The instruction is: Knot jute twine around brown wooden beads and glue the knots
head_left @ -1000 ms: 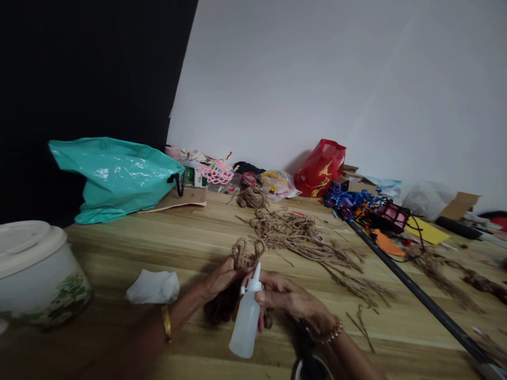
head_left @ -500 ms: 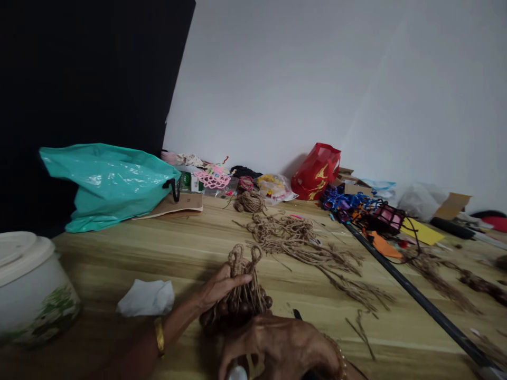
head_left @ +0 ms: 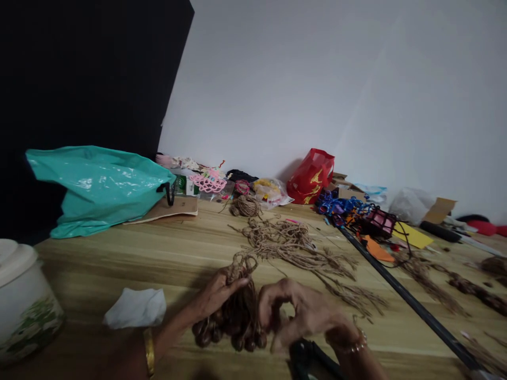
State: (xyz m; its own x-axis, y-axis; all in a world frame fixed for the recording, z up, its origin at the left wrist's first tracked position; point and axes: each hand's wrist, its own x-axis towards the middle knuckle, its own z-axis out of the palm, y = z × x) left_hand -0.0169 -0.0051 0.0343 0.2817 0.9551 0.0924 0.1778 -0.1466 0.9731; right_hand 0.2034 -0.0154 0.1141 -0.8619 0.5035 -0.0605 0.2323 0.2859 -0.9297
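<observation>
My left hand point(head_left: 222, 290) is closed around the upper cords of a bundle of brown twine strung with dark round beads point(head_left: 241, 316). Twine loops rise above its fingers, and the beads hang below over the wooden table. Just right of the bundle is my right hand point(head_left: 301, 311), slightly blurred, its fingers curved with a gap between thumb and forefinger; I see nothing held in it. Its fingertips are close to the cords, and I cannot tell if they touch. Under that wrist lies a black object point(head_left: 312, 359), partly cut off by the lower edge.
Loose twine point(head_left: 289, 243) spreads beyond my hands. A crumpled white tissue point(head_left: 137, 307) and a lidded white bucket point(head_left: 29, 301) are on the left, a teal bag point(head_left: 103, 184) behind. A black bar point(head_left: 404, 290) crosses the right side; a red bag point(head_left: 311, 177) stands by the wall.
My right hand has risen from the bottom edge to beside the bundle. The beads are now in fuller view, and the twine loops have tilted together. The black object shows more.
</observation>
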